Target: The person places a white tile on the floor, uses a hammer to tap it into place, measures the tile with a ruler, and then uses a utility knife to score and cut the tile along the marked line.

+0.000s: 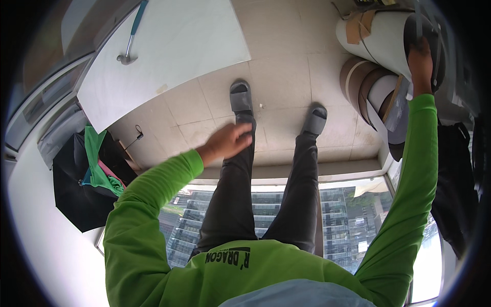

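My left hand [228, 141] hangs in the air in front of my left leg, its fingers apart and slightly bent, with nothing visible in it. Far to the right, my right hand [421, 62] reaches to the dark end of a large white roll [381, 38]. Its fingers look closed, but what they grip is hidden and blurred. A brown patch is stuck on that roll. Clear strips hang close by the hand. Below lie brown and white rolled sheets [358, 84].
A white board [174, 56] bears a hammer [128, 56] with a blue handle. A black umbrella [76, 179] with green cloth [94, 148] lies at the left. My grey slippers [240, 97] stand on the tiled floor [204, 97]. A window [337, 220] is behind my legs; dark clothing [454, 179] hangs right.
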`<control>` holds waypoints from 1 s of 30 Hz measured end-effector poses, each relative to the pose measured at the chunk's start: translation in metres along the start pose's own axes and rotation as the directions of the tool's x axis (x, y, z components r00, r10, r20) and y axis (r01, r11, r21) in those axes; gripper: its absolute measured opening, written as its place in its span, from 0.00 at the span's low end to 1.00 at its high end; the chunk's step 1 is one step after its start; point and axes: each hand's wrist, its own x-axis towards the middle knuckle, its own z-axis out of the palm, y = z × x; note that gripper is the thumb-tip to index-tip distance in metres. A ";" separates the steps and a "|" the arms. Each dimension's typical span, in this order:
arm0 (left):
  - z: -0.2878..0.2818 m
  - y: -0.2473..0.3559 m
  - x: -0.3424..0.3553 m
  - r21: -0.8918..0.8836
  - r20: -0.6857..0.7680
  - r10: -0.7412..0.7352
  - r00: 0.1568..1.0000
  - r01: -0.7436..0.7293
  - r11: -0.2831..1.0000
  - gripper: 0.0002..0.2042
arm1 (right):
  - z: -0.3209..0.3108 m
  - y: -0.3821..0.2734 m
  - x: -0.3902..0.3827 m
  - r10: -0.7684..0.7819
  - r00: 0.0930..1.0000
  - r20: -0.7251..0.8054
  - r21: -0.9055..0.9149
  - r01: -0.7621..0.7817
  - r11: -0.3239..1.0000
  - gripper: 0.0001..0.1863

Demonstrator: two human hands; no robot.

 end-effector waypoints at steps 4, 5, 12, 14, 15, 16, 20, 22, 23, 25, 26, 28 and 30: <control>-0.132 -0.014 0.093 0.378 -0.727 0.442 0.526 -0.231 0.896 0.20 | -0.048 -0.014 -0.027 0.172 0.981 -0.093 0.016 -0.171 0.985 0.32; -0.170 -0.027 0.107 0.423 -0.779 0.450 0.436 -0.164 0.891 0.21 | -0.055 -0.034 -0.050 0.161 0.979 -0.126 0.082 -0.152 0.985 0.31; -0.272 -0.082 0.188 0.285 -0.949 0.248 0.194 0.196 0.938 0.33 | -0.099 -0.182 -0.160 0.048 0.956 0.288 0.565 -0.210 0.798 0.18; -0.269 -0.073 0.196 0.209 -0.952 0.156 0.265 0.187 0.960 0.36 | -0.096 -0.232 -0.159 0.180 0.884 0.431 0.662 -0.446 0.602 0.17; -0.265 -0.068 0.197 0.207 -0.950 0.150 0.274 0.192 0.959 0.36 | -0.089 -0.250 -0.148 0.212 0.841 0.497 0.652 -0.523 0.549 0.16; -0.268 -0.065 0.197 0.211 -0.949 0.149 0.277 0.209 0.955 0.36 | -0.074 -0.268 -0.136 0.230 0.794 0.563 0.643 -0.596 0.482 0.15; -0.270 -0.066 0.188 0.227 -0.942 0.148 0.302 0.247 0.942 0.36 | 0.024 -0.340 -0.091 -0.046 0.778 0.626 0.745 -0.580 0.328 0.13; -0.270 -0.069 0.182 0.227 -0.936 0.123 0.331 0.295 0.928 0.36 | 0.082 -0.372 -0.062 -0.284 0.769 0.573 0.803 -0.458 0.381 0.13; -0.269 -0.065 0.186 0.208 -0.940 0.105 0.325 0.300 0.931 0.36 | 0.106 -0.386 -0.042 -0.361 0.771 0.524 0.841 -0.403 0.361 0.10; -0.265 -0.051 0.194 0.190 -0.936 0.086 0.340 0.285 0.939 0.37 | 0.174 -0.400 -0.009 -0.416 0.784 0.460 0.880 -0.338 0.334 0.10; -0.270 -0.046 0.199 0.190 -0.935 0.089 0.344 0.274 0.943 0.37 | 0.203 -0.408 0.005 -0.412 0.804 0.428 0.892 -0.303 0.335 0.11; -0.271 -0.066 0.181 0.218 -0.931 0.080 0.356 0.369 0.903 0.36 | 0.215 -0.446 -0.001 -0.487 0.759 0.432 0.863 -0.190 0.469 0.10; -0.273 -0.070 0.175 0.237 -0.927 0.082 0.365 0.401 0.885 0.36 | 0.221 -0.460 0.016 -0.622 0.701 0.348 0.805 0.117 0.582 0.12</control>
